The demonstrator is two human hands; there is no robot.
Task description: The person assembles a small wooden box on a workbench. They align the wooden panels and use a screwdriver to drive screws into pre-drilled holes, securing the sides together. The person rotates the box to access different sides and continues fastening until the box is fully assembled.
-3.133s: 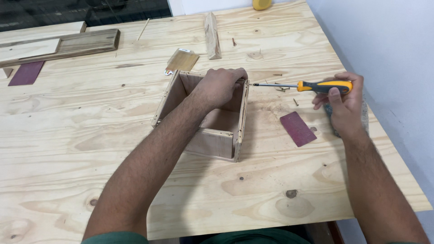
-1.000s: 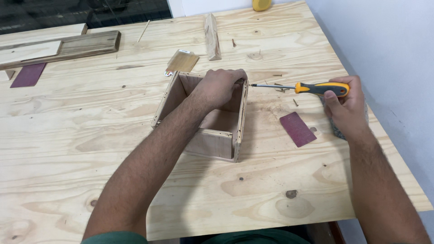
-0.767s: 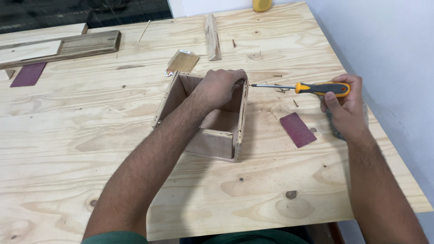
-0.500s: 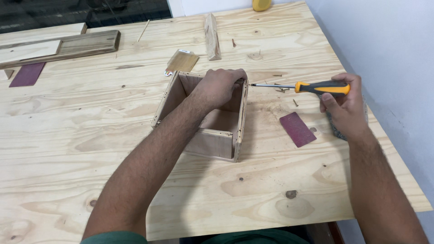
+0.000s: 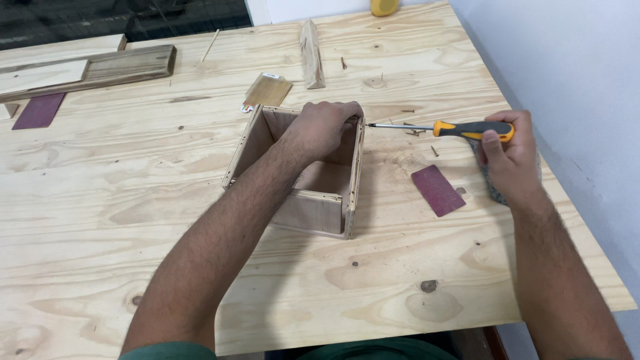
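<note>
The left hand [image 5: 325, 125] clamps down over the far right corner of the open wooden box [image 5: 297, 170], fingers curled over the rim, and the box sits near the middle of the plywood table [image 5: 133, 220]. The right hand [image 5: 510, 157] grips the yellow and black handle of a screwdriver [image 5: 443, 128] lying level, its tip touching the outside of the box's right wall just beside the left hand. A dark red sandpaper piece [image 5: 437, 191] lies between box and right hand; a small tan board [image 5: 267, 90] lies just beyond the box, with wood strips [image 5: 93, 67] at far left.

Bare forearms, green shirt at shoulders
</note>
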